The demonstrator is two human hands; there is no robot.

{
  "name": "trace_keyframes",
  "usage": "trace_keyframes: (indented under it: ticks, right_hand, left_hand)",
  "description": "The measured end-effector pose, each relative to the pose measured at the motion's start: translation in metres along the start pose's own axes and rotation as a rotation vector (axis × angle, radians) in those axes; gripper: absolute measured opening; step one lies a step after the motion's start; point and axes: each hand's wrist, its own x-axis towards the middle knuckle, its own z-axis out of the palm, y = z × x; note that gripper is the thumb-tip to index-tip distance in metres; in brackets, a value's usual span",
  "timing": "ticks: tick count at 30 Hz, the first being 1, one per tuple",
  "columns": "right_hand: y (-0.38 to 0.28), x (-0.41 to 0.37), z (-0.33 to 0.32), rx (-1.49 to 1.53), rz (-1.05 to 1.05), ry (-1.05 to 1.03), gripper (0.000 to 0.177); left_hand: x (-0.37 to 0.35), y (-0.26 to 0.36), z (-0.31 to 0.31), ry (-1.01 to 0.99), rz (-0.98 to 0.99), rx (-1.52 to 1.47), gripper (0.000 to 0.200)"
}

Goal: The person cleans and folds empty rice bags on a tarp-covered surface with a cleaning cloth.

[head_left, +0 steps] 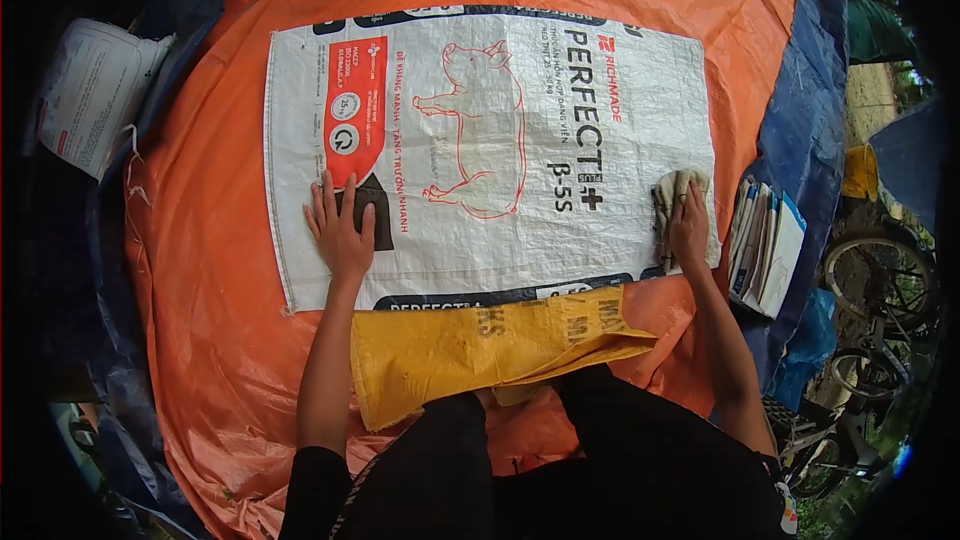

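A white printed sack (460, 160) with a red pig outline lies flat on an orange tarp (215, 340). My left hand (345, 230) rests on its lower left part with the fingers spread, over a black printed patch. At the sack's right edge, my right hand (688, 225) presses on a folded, pale cloth (664, 202), its fingers close together. Nearer my body, a yellow sack (440, 355) with dark lettering lies across my lap, just below the white one.
A stack of folded sacks (765, 250) sits right of the tarp on blue sheeting (815, 130). Another white printed sack (100, 95) lies at the far left. Bicycles (870, 285) and a yellow container (859, 172) are beyond the right edge.
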Motion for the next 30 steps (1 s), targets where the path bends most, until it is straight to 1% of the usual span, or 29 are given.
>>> trace_keyframes:
  ticks: [1, 3, 7, 9, 11, 15, 18, 21, 23, 26, 30]
  right_hand:
    - [-0.024, -0.009, 0.001, 0.049, -0.063, -0.021, 0.047]
    - [-0.067, -0.031, 0.013, 0.153, -0.253, -0.127, 0.048]
    - [-0.162, -0.064, 0.033, 0.192, -0.61, -0.439, 0.06]
    - [-0.2, -0.067, 0.051, 0.157, -0.777, -0.518, 0.062]
    - [-0.233, -0.059, 0.065, 0.24, -0.838, -0.537, 0.06]
    - [-0.263, -0.027, 0.085, 0.257, -0.798, -0.401, 0.057]
    - [-0.249, -0.006, 0.088, 0.238, -0.614, -0.254, 0.055]
    - [-0.215, 0.009, 0.078, 0.209, -0.482, -0.151, 0.052]
    - [-0.186, 0.011, 0.069, 0.149, -0.424, -0.134, 0.055]
    - [-0.143, 0.016, 0.058, 0.084, -0.293, -0.047, 0.054]
    - [-0.065, 0.03, 0.052, -0.002, -0.118, 0.053, 0.051]
  left_hand:
    - [0.0, 0.0, 0.001, -0.001, 0.003, 0.002, 0.055]
    - [0.0, 0.0, 0.001, 0.0, 0.006, 0.007, 0.055]
    - [0.0, 0.001, 0.002, 0.004, 0.007, 0.009, 0.055]
    - [0.0, 0.001, 0.002, 0.005, 0.007, 0.006, 0.055]
    - [0.0, 0.001, 0.002, 0.002, 0.005, 0.007, 0.055]
    - [0.0, 0.001, 0.003, -0.003, 0.003, 0.014, 0.056]
    - [0.0, 0.001, 0.005, -0.007, 0.01, 0.017, 0.056]
    - [-0.002, 0.0, 0.005, -0.013, 0.011, 0.018, 0.056]
    - [-0.001, -0.001, 0.005, -0.013, 0.012, 0.014, 0.056]
    - [-0.001, -0.002, 0.006, -0.014, 0.012, 0.01, 0.056]
    - [-0.001, -0.002, 0.006, -0.014, 0.015, 0.017, 0.056]
